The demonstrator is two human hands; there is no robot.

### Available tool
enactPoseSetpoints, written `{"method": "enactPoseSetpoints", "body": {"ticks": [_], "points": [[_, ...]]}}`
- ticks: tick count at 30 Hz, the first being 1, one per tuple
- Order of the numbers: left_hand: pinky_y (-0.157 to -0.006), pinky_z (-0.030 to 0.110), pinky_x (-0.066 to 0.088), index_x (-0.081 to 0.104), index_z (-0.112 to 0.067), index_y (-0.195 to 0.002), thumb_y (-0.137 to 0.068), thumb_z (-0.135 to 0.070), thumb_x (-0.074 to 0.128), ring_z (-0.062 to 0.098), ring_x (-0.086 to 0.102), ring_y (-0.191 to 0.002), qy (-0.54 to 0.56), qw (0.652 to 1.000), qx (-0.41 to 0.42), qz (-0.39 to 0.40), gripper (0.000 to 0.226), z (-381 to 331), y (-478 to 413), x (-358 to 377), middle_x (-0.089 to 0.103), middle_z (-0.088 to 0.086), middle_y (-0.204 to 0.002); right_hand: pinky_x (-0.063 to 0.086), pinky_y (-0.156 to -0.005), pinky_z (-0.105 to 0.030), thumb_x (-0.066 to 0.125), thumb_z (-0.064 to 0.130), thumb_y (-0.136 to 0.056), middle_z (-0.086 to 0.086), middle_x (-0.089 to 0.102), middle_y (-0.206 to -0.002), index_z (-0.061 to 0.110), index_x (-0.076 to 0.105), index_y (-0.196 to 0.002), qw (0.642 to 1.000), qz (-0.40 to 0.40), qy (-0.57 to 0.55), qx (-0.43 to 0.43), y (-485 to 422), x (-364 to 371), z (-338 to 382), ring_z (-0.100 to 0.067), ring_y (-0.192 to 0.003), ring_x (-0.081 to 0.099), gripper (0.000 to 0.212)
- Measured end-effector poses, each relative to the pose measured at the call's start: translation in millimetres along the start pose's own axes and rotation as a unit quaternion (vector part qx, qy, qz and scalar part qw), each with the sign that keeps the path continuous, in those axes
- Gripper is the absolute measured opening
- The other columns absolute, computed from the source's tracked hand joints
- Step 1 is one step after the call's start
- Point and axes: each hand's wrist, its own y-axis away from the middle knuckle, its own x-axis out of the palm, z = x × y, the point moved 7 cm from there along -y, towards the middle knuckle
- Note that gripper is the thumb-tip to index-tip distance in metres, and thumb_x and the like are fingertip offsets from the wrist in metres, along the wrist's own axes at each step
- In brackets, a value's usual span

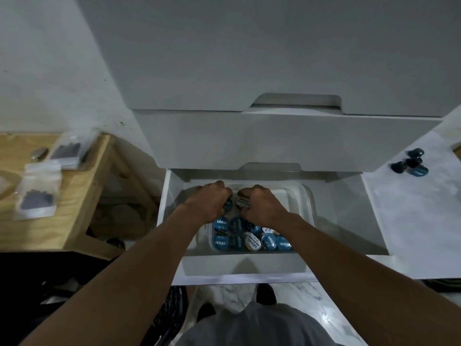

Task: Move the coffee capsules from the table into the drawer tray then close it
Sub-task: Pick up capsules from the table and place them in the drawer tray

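Left grip holds blue capsule | right grip holds pale capsule | above tray

1. The left forearm and right forearm are stretched forward and down, bare, converging toward the hands.
2. The left hand is turned knuckles up, fingers curled round a blue capsule.
3. The right hand is posed alike (palm down), a pale-lidded capsule pinched at its fingertips.
4. The hands are held just beside each other, apart.
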Motion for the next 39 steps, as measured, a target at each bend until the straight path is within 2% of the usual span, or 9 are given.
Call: {"method": "enactPoseSetpoints", "body": {"ticks": [5,10,15,22,29,34,39], "points": [[-0.093,0.039,0.046,0.056,-0.018,-0.125,-0.086,-0.016,0.062,0.026,0.052,-0.113,0.017,1.000,-0.005,0.009,0.040,3,-1,0,0.054,0.007,-0.124,0.044,-0.097,-0.032,0.056,0.007,-0.089,-0.017,0.058,-0.126,0.013,0.057,-0.129,1.000,-0.004,-0.001,-0.007,-1,-2,-1,-0.031,-0.116,0.054,0.040],[-0.089,0.038,0.043,0.062,-0.018,-0.116,-0.089,-0.017,0.059,0.025,0.056,-0.108,-0.036,0.999,-0.011,-0.016,0.027,-3,0,-4,0.062,0.006,-0.116,0.047,-0.093,-0.034,0.054,0.004,-0.089,-0.017,0.061,-0.123,0.012,0.058,-0.127,1.000,0.001,-0.006,-0.007,0,0,-2,-0.031,-0.112,0.057,0.039],[-0.085,0.037,0.045,0.062,-0.017,-0.116,-0.090,-0.018,0.059,0.026,0.057,-0.105,-0.056,0.997,-0.036,-0.025,0.027,0,3,-5,0.063,0.010,-0.113,0.048,-0.092,-0.033,0.056,0.005,-0.088,-0.017,0.063,-0.121,0.011,0.061,-0.125,1.000,0.004,-0.018,-0.020,0,5,2,-0.031,-0.108,0.059,0.037],[-0.084,0.036,0.047,0.064,-0.017,-0.111,-0.088,-0.014,0.057,0.026,0.060,-0.102,-0.066,0.996,-0.049,-0.029,0.024,1,5,-4,0.064,0.010,-0.108,0.046,-0.092,-0.032,0.054,0.004,-0.089,-0.015,0.061,-0.124,0.013,0.058,-0.128,0.999,0.011,-0.004,-0.030,-1,12,8,-0.030,-0.112,0.057,0.041],[-0.087,0.037,0.047,0.058,-0.017,-0.120,-0.089,-0.015,0.057,0.028,0.058,-0.107,-0.062,0.996,-0.052,-0.025,0.031,2,8,-4,0.058,0.010,-0.117,0.047,-0.096,-0.033,0.054,0.005,-0.088,-0.014,0.060,-0.126,0.016,0.055,-0.131,1.000,0.012,0.002,-0.027,-1,12,7,-0.028,-0.113,0.057,0.044],[-0.088,0.039,0.048,0.055,-0.014,-0.125,-0.090,-0.019,0.057,0.028,0.057,-0.107,-0.038,0.996,-0.048,-0.066,0.035,-2,16,-16,0.056,0.011,-0.120,0.047,-0.097,-0.038,0.063,0.012,-0.086,-0.014,0.057,-0.126,0.017,0.055,-0.130,0.999,-0.032,0.029,-0.012,10,-8,4,-0.030,-0.114,0.055,0.045],[-0.083,0.042,0.050,0.057,-0.006,-0.112,-0.092,-0.019,0.049,0.032,0.059,-0.096,-0.017,0.993,-0.023,-0.116,0.025,-37,22,-34,0.059,0.014,-0.108,0.049,-0.090,-0.039,0.053,0.018,-0.091,-0.017,0.059,-0.118,0.010,0.058,-0.124,0.985,-0.139,0.103,0.025,42,-49,-17,-0.033,-0.107,0.058,0.034]]}}
